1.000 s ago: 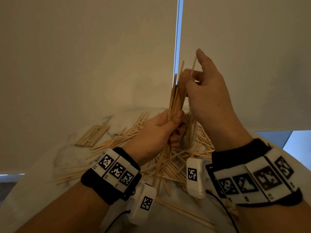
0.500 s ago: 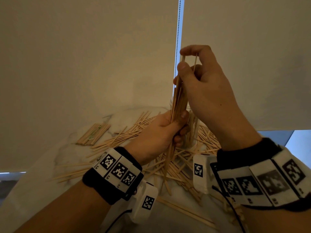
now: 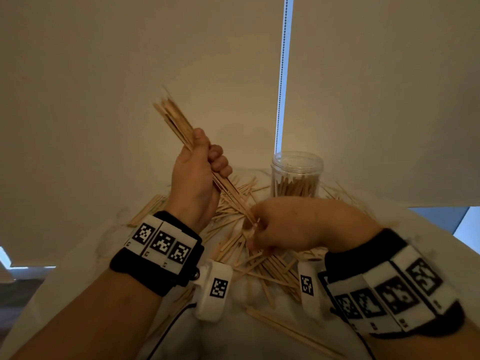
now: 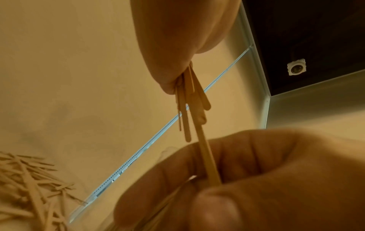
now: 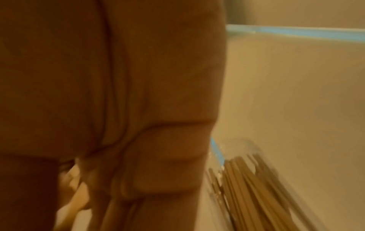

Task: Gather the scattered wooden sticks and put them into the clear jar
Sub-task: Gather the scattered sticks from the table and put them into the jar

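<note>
Roughly halfway: clear jar (image 3: 297, 175) at 1 o'clock part-filled, plenty of sticks (image 3: 262, 266) littering worktop (image 3: 259, 341). Left hand (image 3: 197, 178) clutching bundle (image 3: 176, 120); right hand (image 3: 293, 224) pinching more.

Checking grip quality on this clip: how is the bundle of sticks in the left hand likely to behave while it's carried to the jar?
The bundle of sticks looks stiff and light: thin flat wood, held straight by the left hand. Loose and smooth, single sticks may slide out; their ends already sit uneven. The clear jar is tall and narrow, so it might tip if bumped.
</note>
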{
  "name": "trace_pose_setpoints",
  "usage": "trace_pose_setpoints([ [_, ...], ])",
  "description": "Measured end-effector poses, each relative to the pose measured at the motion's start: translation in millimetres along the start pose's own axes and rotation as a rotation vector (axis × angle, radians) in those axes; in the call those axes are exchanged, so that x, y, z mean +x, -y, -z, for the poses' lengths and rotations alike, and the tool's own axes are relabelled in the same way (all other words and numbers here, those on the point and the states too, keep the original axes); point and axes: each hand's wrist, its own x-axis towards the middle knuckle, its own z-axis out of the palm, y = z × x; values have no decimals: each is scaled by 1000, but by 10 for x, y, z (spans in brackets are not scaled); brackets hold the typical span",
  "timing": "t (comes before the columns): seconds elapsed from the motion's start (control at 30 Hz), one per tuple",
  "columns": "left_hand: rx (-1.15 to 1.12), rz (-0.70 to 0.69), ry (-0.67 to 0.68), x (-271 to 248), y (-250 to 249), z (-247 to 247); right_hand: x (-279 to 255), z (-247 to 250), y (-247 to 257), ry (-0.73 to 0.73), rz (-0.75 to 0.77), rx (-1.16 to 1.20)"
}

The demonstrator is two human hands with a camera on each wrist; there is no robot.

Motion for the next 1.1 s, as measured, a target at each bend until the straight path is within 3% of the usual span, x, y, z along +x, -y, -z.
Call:
trace_pose_setpoints([
  [0.07,-8,-21,-22,12,3,17,67,-66,27,30,11,182],
  [0.2,17,-46,-67,23,53,23,96,-4,32,-264,46,156],
  [0.37,30,-42,-124,-3,96,-3,57,-27,92,-176,119,552],
  [0.5,124,81,18,-162,192,-64,153,-69,92,-456,76,388],
  [0.6,157,105,100,-231,193,-108,196,-82,57,-584,93,299],
  [0.83,244,235,213,-272,132,-141,135,-51,83,-677,172,66],
  [0.93,203,296,220,-279,139,-161,150,-27,57,-688,175,142],
  [1.1,227,279,246,-254,170,-161,184,-43,57,-704,235,261],
])
